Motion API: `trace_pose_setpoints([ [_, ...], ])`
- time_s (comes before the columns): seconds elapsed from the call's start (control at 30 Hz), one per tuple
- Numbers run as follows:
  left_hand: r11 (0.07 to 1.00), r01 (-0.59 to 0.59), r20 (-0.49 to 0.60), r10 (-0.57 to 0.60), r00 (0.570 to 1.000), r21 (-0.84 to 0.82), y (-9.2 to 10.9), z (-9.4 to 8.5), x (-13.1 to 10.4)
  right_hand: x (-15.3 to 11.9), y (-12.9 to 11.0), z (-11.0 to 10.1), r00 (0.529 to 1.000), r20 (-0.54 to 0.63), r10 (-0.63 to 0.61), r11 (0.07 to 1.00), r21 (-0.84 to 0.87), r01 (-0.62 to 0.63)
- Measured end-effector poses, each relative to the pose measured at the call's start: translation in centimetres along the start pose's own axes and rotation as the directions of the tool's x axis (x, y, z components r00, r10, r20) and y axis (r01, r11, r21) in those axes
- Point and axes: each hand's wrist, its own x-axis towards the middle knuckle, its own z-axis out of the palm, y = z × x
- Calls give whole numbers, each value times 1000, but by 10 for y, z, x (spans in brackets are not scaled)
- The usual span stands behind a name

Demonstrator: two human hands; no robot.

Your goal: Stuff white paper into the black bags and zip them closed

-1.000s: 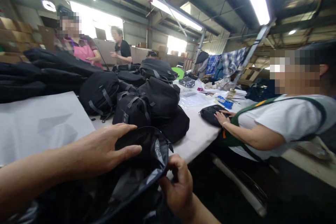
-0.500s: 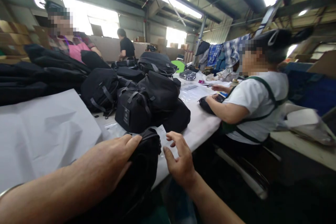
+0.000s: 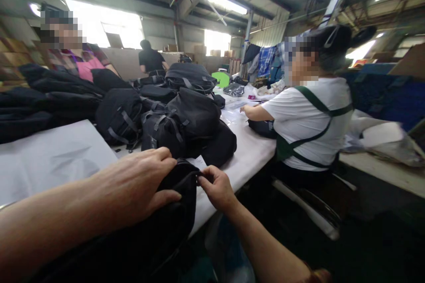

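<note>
A black fabric bag (image 3: pixel 179 216) stands close in front of me at the table's edge, its lower part lost in shadow. My left hand (image 3: pixel 149 181) lies over its top left, thumb on the near side and fingers curled over the far side. At the bag's upper right corner, my right hand (image 3: pixel 214 185) pinches a small dark bit between thumb and forefinger; whether it is a zipper pull or the fabric edge is hard to make out. Just beyond are more black bags (image 3: pixel 195 112) with grey straps, heaped together.
White sheeting (image 3: pixel 59 159) covers the table at left, below a pile of black bags (image 3: pixel 56 97). A co-worker in a white shirt (image 3: pixel 308 128) sits at right with another dark bag (image 3: pixel 262 128). Two other people stand farther back. A green round object (image 3: pixel 222 78) stands beyond the heap.
My right hand has moved from open beside the bag to pinching its upper right corner. My left thumb now shows on the near side. The co-worker at right has reached farther forward.
</note>
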Motion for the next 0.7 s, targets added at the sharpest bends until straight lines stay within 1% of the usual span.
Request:
trace_pose_setpoints([
  [0.07, 999, -54, 42, 54, 998, 5, 6, -5, 17, -1, -6, -3, 999, -30, 22, 995, 98, -19],
  [0.13, 994, -108, 53, 108, 993, -5, 12, -6, 31, -4, -11, -4, 997, -65, 52, 985, 170, -40],
  [0.2, 993, -114, 63, 115, 991, -20, 20, -4, 38, -7, -14, -4, 990, -79, 115, 963, 254, -91],
  [0.27, 994, -100, 57, 102, 993, -38, 29, 1, 38, -9, -15, -2, 981, -58, 187, 924, 349, -155],
  [0.37, 991, -133, 46, 135, 990, -31, 34, 18, 28, -11, -17, 0, 973, -42, 227, 889, 418, -189],
  [0.47, 986, -168, -10, 169, 986, 13, 27, 42, 20, -11, -19, 2, 973, -40, 228, 872, 452, -186],
  [0.53, 985, -174, -44, 174, 984, 21, 21, 52, 19, -10, -18, 3, 974, -34, 224, 871, 455, -184],
  [0.6, 983, -185, -35, 184, 982, -7, 18, 52, 21, -9, -16, 4, 975, -41, 216, 873, 455, -174],
  [0.7, 971, -216, 9, 218, 976, -104, 20, 40, 28, -8, -11, 6, 977, -62, 203, 848, 511, -144],
])
